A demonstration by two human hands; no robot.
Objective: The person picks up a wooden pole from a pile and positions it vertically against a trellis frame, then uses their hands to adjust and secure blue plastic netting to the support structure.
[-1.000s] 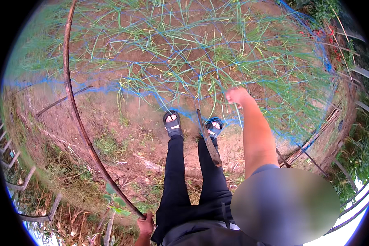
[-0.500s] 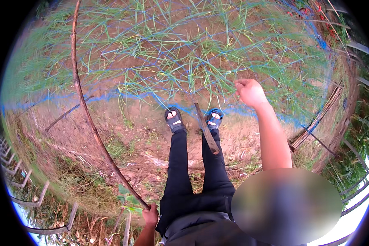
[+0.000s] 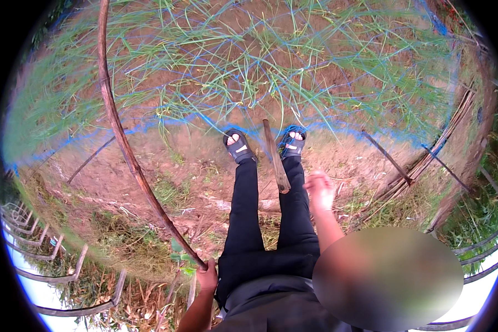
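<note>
Blue netting (image 3: 207, 118), stake (image 3: 275, 157) by feet (image 3: 239, 147); left hand (image 3: 207, 275) grips pole (image 3: 126, 146), right hand (image 3: 320, 192) too blurred to tell.

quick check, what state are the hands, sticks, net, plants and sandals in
Left hand, closed around the long stick
Right hand, blurred; open or closed unclear
Short wooden piece, not held
Blue net, spread among the green plants
Green plants, leaves sprawling
Sandals, worn, toes showing

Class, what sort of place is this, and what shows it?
Likely an outdoor vegetable plot: slender green plants grow from brown soil, with blue netting among them and dark sticks near its edge.
</note>
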